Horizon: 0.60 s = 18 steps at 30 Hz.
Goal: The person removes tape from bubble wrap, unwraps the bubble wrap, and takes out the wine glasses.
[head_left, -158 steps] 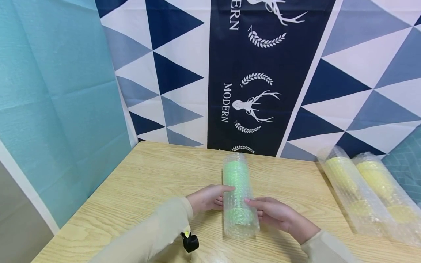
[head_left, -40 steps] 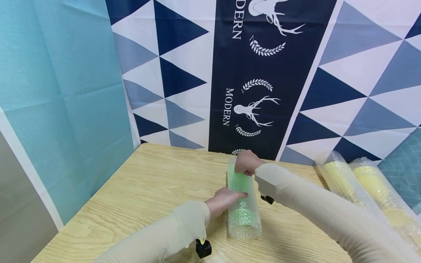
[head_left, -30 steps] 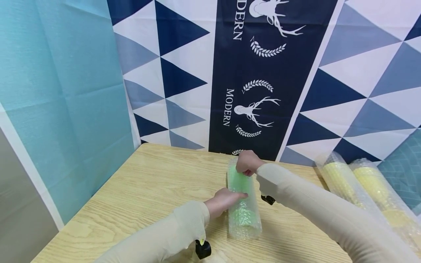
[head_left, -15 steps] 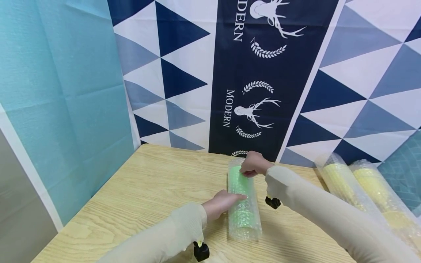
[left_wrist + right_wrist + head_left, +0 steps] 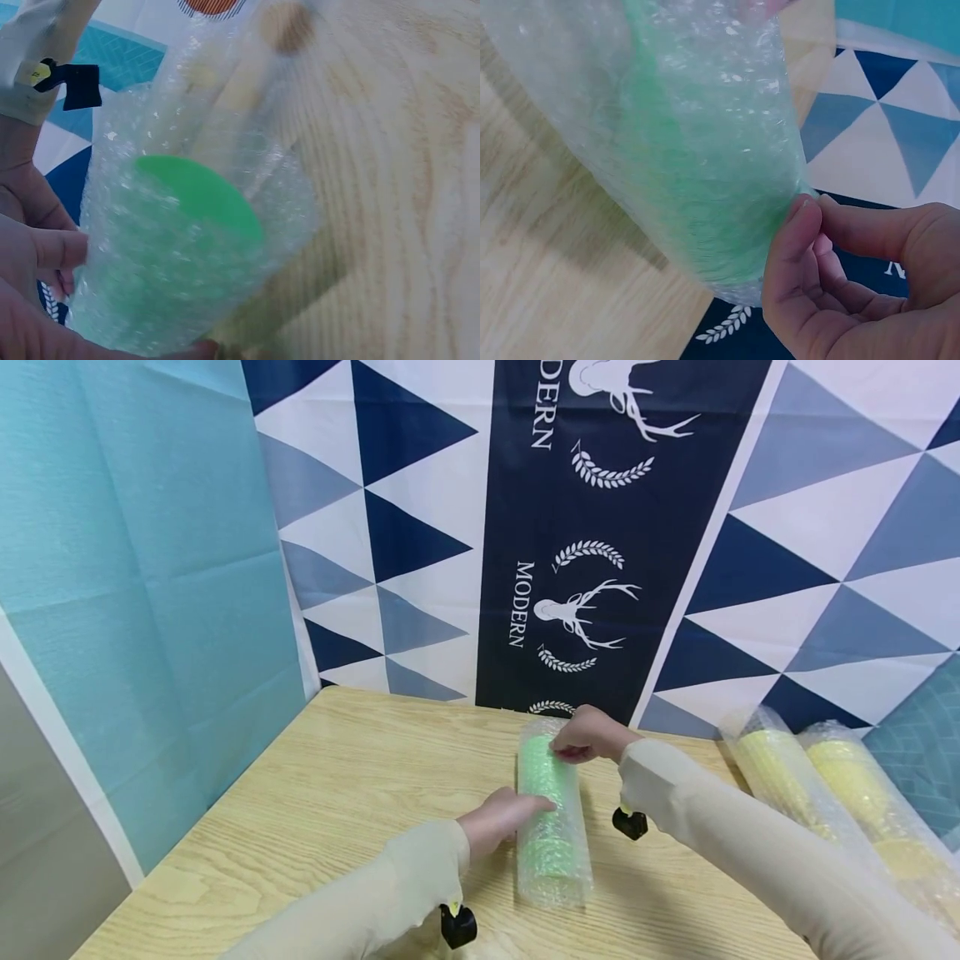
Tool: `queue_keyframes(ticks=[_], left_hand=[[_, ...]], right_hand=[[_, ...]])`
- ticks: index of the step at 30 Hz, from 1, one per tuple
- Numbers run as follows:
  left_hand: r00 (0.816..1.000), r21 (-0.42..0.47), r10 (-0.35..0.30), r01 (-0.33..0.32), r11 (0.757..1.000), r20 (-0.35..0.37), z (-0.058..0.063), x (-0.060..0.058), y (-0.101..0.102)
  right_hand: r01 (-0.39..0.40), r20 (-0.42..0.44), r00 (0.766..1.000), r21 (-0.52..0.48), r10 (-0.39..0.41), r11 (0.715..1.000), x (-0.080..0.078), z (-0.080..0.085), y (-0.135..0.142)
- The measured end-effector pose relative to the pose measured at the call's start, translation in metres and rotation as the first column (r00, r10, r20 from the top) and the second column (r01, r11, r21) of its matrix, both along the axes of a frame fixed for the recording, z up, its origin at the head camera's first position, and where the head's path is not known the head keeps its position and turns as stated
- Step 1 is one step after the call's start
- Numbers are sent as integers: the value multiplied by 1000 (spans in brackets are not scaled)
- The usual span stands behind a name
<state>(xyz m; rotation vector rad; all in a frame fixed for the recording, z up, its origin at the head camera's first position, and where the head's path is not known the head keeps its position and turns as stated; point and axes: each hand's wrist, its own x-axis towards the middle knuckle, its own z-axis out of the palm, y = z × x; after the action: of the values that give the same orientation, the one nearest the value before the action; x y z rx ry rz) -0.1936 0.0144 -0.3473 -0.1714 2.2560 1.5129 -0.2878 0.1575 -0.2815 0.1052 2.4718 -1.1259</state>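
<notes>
A green cylinder rolled up in clear bubble wrap lies lengthwise on the table, its far end close to the wall. In the left wrist view the cylinder's flat green end shows inside the open end of the wrap. My left hand grips the roll's left side around the middle, thumb across the top; its other fingers are partly hidden. Near the far end, my right hand pinches the wrap's edge between thumb and forefinger, clearest in the right wrist view, where the wrap fills the upper middle.
Two bubble-wrapped yellow cylinders, a left one and a right one, lie side by side at the table's right. The wooden table meets a patterned cloth wall behind and a teal cloth on the left.
My right hand has gone from the roll's near right side to its far end, then shifted slightly right in the last second. My left hand stays at the roll's left side.
</notes>
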Motion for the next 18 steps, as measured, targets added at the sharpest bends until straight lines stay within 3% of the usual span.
queue_keyframes(ticks=[8,18], left_hand=[[999,-86,27,-29,996,-25,7,-6,7],[997,-62,56,-59,996,-55,-1,-7,7]], right_hand=[[29,48,999,-63,-26,998,-3,-3,0],[15,34,999,-142,-10,990,-2,-4,7]])
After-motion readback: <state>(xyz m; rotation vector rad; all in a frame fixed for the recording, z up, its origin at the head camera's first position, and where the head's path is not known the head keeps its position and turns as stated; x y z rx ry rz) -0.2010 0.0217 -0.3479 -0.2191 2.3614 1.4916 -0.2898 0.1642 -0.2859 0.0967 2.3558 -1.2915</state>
